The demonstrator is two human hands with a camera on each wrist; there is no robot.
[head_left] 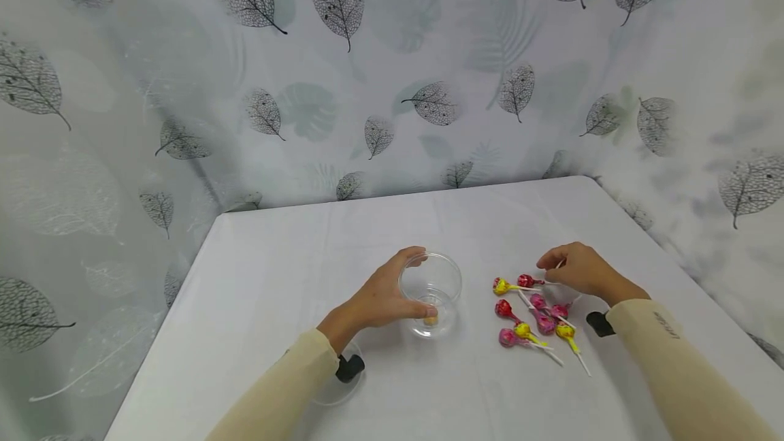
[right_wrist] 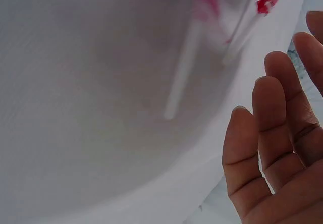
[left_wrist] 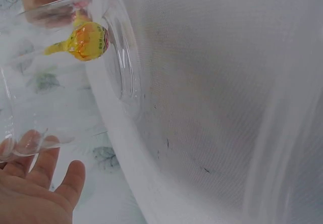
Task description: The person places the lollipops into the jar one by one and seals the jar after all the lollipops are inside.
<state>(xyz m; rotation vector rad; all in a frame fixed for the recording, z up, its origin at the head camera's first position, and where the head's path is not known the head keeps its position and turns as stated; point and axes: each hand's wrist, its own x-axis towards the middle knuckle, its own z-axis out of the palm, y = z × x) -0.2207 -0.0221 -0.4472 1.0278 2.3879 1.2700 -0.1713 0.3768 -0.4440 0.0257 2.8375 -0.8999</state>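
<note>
The left hand (head_left: 382, 298) grips a clear jar (head_left: 446, 299) near the middle of the white table (head_left: 257, 278), thumb on the near side and fingers curved around the far side. To the right of the jar, lollipops (head_left: 545, 322) with red, yellow and pink wrappers lie in a loose group, several sticks crossing. The right hand (head_left: 582, 269) is at their far right edge, its fingers bent; whether they pinch a stick, I cannot tell. A clear round dish (head_left: 335, 399) sits nearer, partly under the left sleeve (head_left: 275, 386). Behind the table hangs a leaf-patterned curtain (head_left: 380, 67).
</note>
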